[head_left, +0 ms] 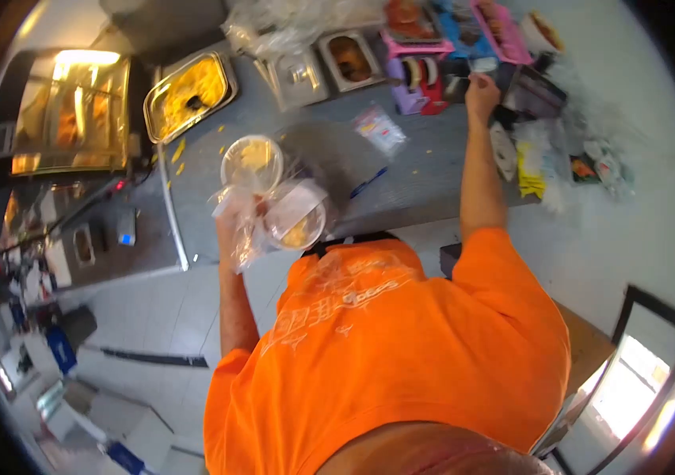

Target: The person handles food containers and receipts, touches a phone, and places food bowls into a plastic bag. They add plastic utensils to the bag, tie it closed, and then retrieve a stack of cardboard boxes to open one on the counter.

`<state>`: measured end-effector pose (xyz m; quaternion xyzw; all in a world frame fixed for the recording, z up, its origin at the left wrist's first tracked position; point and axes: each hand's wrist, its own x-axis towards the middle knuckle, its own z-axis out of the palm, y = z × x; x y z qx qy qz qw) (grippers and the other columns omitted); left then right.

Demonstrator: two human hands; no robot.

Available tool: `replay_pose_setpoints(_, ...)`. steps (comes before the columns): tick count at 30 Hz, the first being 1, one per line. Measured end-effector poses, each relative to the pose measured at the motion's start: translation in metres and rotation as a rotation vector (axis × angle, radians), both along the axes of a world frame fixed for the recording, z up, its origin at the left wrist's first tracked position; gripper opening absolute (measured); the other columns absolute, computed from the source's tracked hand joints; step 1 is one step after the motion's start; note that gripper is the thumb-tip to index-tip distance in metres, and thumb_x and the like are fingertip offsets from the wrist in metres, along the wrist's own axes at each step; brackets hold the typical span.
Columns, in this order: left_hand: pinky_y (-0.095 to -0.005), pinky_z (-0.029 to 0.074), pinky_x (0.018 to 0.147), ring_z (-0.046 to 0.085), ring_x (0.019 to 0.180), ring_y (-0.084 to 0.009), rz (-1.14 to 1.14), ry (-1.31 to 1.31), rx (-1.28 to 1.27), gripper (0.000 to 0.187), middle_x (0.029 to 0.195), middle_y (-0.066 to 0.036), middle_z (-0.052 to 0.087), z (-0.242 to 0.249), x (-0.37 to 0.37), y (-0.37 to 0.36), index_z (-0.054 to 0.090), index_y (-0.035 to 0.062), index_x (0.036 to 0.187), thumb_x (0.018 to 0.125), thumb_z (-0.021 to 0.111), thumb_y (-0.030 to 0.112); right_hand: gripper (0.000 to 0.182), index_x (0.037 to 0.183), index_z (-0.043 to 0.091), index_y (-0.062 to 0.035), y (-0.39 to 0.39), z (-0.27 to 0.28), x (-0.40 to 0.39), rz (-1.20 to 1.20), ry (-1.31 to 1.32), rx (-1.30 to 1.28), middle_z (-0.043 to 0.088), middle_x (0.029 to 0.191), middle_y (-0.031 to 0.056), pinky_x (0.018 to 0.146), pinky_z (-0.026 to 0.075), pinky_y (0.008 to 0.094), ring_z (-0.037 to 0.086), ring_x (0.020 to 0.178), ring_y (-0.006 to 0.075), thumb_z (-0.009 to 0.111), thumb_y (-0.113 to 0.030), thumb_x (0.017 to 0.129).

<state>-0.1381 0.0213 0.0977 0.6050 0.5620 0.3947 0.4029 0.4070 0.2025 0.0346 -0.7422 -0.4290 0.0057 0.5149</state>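
Observation:
My left hand is closed on a clear plastic bag at the counter's front edge, partly hidden by the film. In or behind the bag is a round tub with pale yellow food, a white paper slip over it. A second round tub of similar food stands just beyond that hand. Far out to the right, my right hand reaches to the back of the counter, its fingers drawn together near a dark box. What they pinch is too small to make out. Purple and red tape dispensers stand to its left.
A steel tray of yellow food sits at the back left, beside a lit warming cabinet. Steel pans line the back. A blue pen and a small printed plastic packet lie on the grey counter.

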Motion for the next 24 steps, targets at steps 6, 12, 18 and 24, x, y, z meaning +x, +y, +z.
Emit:
replay_pose_setpoints(6,-0.0313,0.050,0.070,0.061,0.080,-0.0214,0.018,0.159,0.069,0.026,0.087,-0.007,0.065,0.019,0.002,0.004,0.069,0.0051,0.094,0.068,0.066,0.006,0.015,0.092,0.065,0.0007,-0.091,0.083,-0.252,1.107,0.661,-0.610,0.061,0.067,0.0035,0.043,0.039,0.0214,0.052,0.051,0.0063,0.062,-0.011,0.084)
replay_pose_setpoints(12,-0.0353,0.051,0.075,0.062,0.086,-0.0274,-0.104,0.522,0.510,0.026,0.091,-0.010,0.066,0.031,0.008,0.003,0.070,0.0059,0.090,0.065,0.063,0.002,0.014,0.086,0.067,0.0014,-0.072,0.074,-0.328,1.517,0.553,-0.942,0.061,0.062,0.0047,0.039,0.040,0.0210,0.051,0.041,0.0078,0.065,-0.012,0.081)
replay_pose_setpoints(18,-0.0319,0.051,0.070,0.066,0.079,-0.0281,0.103,-0.114,-0.096,0.025,0.089,-0.011,0.067,0.006,0.004,-0.002,0.070,0.0046,0.091,0.068,0.065,0.001,0.017,0.086,0.069,0.0016,-0.053,0.081,-0.338,1.716,0.301,-1.008,0.062,0.065,0.0030,0.042,0.041,0.0223,0.059,0.053,0.0091,0.066,-0.014,0.081)
replay_pose_setpoints(24,-0.0326,0.050,0.065,0.065,0.071,-0.0264,-0.009,0.421,-0.047,0.016,0.080,-0.013,0.067,0.026,0.002,0.002,0.070,0.0068,0.089,0.074,0.067,0.011,0.019,0.090,0.068,0.0013,-0.070,0.073,-0.346,1.744,0.019,-0.484,0.067,0.075,0.0109,0.060,0.049,0.0291,0.064,0.066,0.0166,0.066,-0.013,0.077)
